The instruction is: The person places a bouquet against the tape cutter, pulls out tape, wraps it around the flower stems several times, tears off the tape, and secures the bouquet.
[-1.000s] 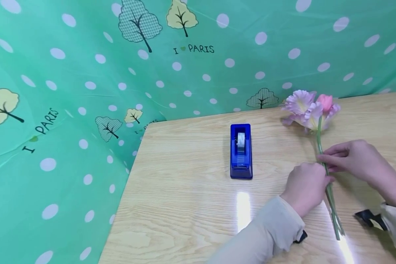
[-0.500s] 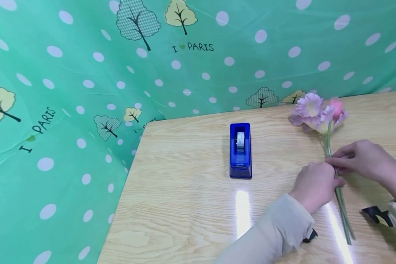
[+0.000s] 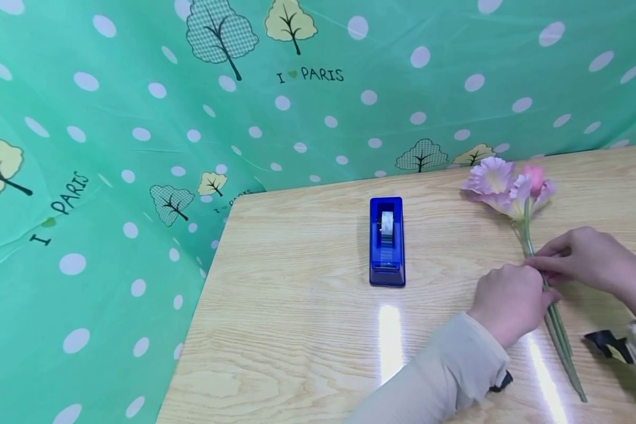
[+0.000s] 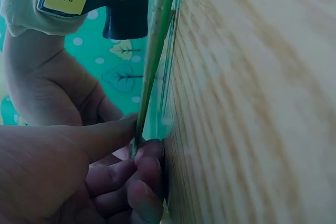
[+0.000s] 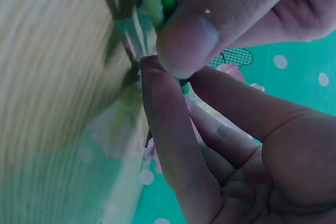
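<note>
A lilac flower (image 3: 489,178) with ruffled petals and a pink tulip (image 3: 533,179) lie together near the table's back edge at the right in the head view. Their green stems (image 3: 560,341) run down towards the front, side by side, one reaching lower than the other. My left hand (image 3: 510,303) pinches the stems about midway; its thumb (image 5: 189,45) shows against them in the right wrist view. Just above it, my right hand (image 3: 588,262) pinches the same stems between thumb and fingers. The exact contact points are partly hidden by the fingers.
A blue tape dispenser (image 3: 387,242) with a roll of clear tape stands left of the hands on the wooden table (image 3: 286,294). Behind and to the left hangs a green dotted cloth (image 3: 328,118). Dark wrist mounts (image 3: 609,346) protrude at the cuffs.
Both hands and the flowers have shifted a little to the right. The pink tulip has slid slightly lower beside the lilac flower, and one stem end now reaches farther towards the front.
</note>
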A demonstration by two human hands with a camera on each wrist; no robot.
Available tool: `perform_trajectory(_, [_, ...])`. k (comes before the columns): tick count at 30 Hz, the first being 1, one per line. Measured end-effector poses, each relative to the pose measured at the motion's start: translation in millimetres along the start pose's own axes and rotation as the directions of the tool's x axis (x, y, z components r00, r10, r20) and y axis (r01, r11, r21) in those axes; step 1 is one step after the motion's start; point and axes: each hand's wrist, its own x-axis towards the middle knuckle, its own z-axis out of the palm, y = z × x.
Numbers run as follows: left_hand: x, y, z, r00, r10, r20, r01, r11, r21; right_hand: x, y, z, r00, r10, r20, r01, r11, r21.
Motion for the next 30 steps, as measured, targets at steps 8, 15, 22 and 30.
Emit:
perform_trajectory(8, [-2.2, -3.4, -1.9, 0.996, 0.030, -0.085, -0.019, 0.992, 0.125, -1.7, 1.7, -0.7, 0.999, 0.001, 0.052, -0.003, 0.999, 0.050])
perform_trajectory(15, [-6.4, -9.5, -5.1, 0.993, 0.074, -0.095, -0.057, 0.984, 0.170, -2.0, 0.6, -0.9, 0.997, 0.002, 0.082, -0.005, 0.999, 0.042])
perform_trajectory(22, [-19.0, -25.9, -28.7, 0.974, 0.199, -0.110, -0.170, 0.958, 0.232, -1.8, -1.7, -7.9, 0.995, 0.031, 0.096, -0.034, 0.999, 0.023])
perform_trajectory(30, [-26.2, -47.9, -48.2, 0.935, 0.253, -0.248, -0.198, 0.954, 0.226, -12.4, -20.9, -8.3, 0.977, -0.066, -0.202, 0.062, 0.998, -0.029])
